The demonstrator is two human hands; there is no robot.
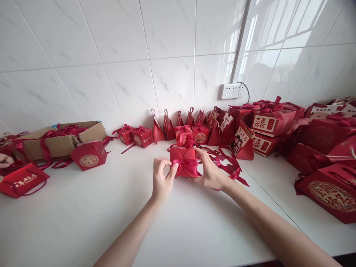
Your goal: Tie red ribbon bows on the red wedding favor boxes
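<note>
A small red gift box [182, 152] with a ribbon bow [188, 167] on its face is between my hands at the middle of the white table. My left hand [163, 177] pinches the left loop of the bow with thumb and forefinger. Around the box's right side curls my right hand [209, 172], fingers at the top edge and thumb side low, gripping it. Loose red ribbons [230, 167] lie just behind and to the right of that hand. Another red box [183, 136] with a bow stands right behind the held one.
Pyramid-shaped red boxes [158, 128] line the tiled wall. Stacked red boxes [274, 120] and a large red box [330, 191] fill the right. At left are a cardboard box [59, 146] of ribbon, a red box [89, 155] and another person's hand [5, 161] by a red bag [23, 180].
</note>
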